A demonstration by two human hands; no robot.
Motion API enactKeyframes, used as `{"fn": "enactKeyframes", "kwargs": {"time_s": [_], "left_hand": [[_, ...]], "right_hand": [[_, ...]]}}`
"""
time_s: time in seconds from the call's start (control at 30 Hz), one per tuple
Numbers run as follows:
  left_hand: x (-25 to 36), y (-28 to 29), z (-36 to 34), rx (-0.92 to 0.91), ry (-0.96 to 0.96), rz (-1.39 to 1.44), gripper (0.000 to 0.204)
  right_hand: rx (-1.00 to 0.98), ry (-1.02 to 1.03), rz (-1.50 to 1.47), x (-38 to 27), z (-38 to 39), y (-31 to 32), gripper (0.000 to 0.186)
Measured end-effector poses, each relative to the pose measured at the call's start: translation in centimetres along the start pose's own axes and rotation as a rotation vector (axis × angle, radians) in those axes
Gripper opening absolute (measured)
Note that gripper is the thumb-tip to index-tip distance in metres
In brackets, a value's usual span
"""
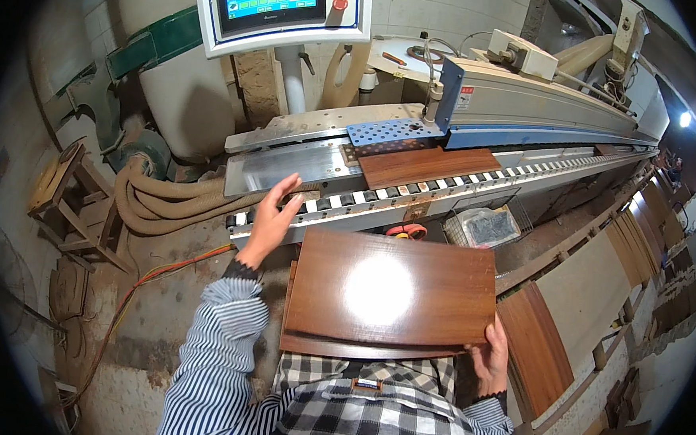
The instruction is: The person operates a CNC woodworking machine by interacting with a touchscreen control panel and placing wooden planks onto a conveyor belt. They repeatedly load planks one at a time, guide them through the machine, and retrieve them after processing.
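Observation:
A glossy brown wood-grain board (397,260) lies in front of me, with a bright light reflected in its middle. Beneath it, another brown board (372,350) shows along the near and left edges. My right hand (492,355) grips the top board's near right corner, its fingers partly hidden by the panel. Off the board's far left corner, my left hand (270,222) is raised and empty, fingers apart, near the end of a roller track (377,195). A third brown board (431,168) lies in the machine (521,116), behind the track and partly under a blue perforated plate (393,132).
A control panel (283,42) with a lit screen stands at the back. Ribbed hoses (158,198) and a wooden stool (78,201) are at left. At right sit stacked boards (540,341); a wire basket (487,226) hangs below the track. Cables (133,284) cross the floor.

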State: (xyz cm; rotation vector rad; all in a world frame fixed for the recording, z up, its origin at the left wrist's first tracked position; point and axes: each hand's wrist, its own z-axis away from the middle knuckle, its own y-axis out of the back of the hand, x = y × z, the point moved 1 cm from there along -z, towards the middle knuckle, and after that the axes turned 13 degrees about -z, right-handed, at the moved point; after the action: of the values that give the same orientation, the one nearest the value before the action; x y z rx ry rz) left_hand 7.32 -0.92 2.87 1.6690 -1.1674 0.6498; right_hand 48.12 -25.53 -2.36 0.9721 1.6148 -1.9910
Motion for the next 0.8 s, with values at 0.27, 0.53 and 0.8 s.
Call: {"fn": "enactKeyframes", "kwargs": {"time_s": [0.27, 0.53, 0.8], "left_hand": [[2.6, 4.6, 7.8, -0.217, -0.179, -0.725, 0.064], [-0.9, 6.0, 6.1, -0.063, -0.048, -0.939, 0.061], [-1.3, 6.2, 3.8, 0.016, -0.014, -1.087, 0.059]], "right_hand": [[-0.167, -0.104, -0.062, 1.7, -7.6, -6.8, 0.058], [-0.122, -0.309, -0.272, 4.3, -11.1, -10.6, 0.051], [0.016, 0.004, 0.389, 1.1, -6.3, -3.9, 0.039]]}}
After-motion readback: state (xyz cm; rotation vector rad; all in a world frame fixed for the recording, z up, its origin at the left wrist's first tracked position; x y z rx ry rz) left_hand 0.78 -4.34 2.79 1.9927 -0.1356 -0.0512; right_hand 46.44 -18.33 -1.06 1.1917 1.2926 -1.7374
